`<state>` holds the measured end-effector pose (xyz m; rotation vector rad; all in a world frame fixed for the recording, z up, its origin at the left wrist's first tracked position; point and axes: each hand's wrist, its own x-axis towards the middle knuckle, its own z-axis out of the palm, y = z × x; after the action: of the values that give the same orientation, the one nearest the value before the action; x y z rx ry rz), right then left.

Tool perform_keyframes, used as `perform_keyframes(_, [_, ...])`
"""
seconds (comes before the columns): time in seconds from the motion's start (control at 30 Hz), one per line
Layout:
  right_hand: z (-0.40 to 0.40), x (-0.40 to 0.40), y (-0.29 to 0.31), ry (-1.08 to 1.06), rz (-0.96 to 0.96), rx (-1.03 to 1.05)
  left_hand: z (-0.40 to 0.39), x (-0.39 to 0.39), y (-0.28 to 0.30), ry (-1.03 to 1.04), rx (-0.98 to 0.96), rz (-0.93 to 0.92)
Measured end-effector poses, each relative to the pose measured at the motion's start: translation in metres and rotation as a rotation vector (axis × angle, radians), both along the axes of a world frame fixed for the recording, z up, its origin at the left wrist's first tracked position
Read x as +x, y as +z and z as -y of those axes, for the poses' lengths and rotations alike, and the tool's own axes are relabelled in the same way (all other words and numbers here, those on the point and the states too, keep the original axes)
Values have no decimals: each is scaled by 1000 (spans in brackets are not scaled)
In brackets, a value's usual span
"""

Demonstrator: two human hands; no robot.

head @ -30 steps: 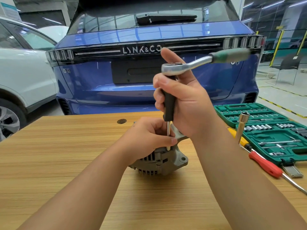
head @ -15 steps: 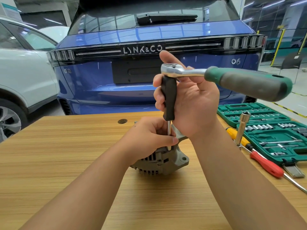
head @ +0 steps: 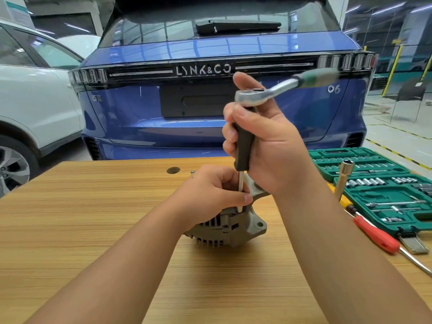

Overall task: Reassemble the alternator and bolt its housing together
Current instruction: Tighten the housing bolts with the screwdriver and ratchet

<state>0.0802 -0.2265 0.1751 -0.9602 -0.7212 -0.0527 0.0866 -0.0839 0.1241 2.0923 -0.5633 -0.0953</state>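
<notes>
The alternator (head: 230,224), ribbed grey cast metal with slotted vents and a round mounting ear, sits mid-bench on the wood-grain bench (head: 70,218), well back from the near edge. No writing shows on it. The left hand (head: 210,192) curls over its top and pinches the thin steel extension (head: 240,190) that stands upright on the housing. The right hand (head: 268,146) grips the extension's black sleeve, thumb raised behind the ratchet (head: 254,98); its polished head caps the sleeve, and its green handle, blurred, points up and right.

To the right an open green socket case (head: 385,183) holds rows of small chrome sockets, and reaches the bench's right side. Just left of it a long socket (head: 343,178) stands upright, and a red-handled screwdriver (head: 376,235) lies slanting toward the near right edge. A dark round plug (head: 173,170) is set in the bench near its far edge. The left half of the bench is open wood.

Beyond the far edge stands a blue car (head: 210,113), lettered "LYNK&CO" across the tail and "06" at right. A white car (head: 30,101) is at left.
</notes>
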Motion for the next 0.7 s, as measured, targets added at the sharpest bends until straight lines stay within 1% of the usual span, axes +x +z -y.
perform_keyframes(0.1, [-10, 0, -4, -199, 184, -42, 0, 1, 0, 5, 6, -20])
perform_keyframes(0.17, [-12, 0, -5, -261, 224, -68, 0, 1, 0, 11, 11, -24])
perform_keyframes(0.23, [-10, 0, -5, -211, 203, -42, 1, 1, 0, 15, 6, -19])
perform_keyframes(0.4, [-4, -2, -4, 39, 93, 50, 1, 1, -1, 21, -3, -3])
perform_keyframes(0.5, [-4, -2, 0, 39, 46, 36, 1, 1, -1, 24, -8, 4])
perform_keyframes(0.6, [-8, -1, 4, -77, -50, 49, 1, 0, -2, 15, -23, 9])
perform_keyframes(0.7, [-6, 0, 4, -338, -48, -18, 2, 0, -2, 0, -6, 24])
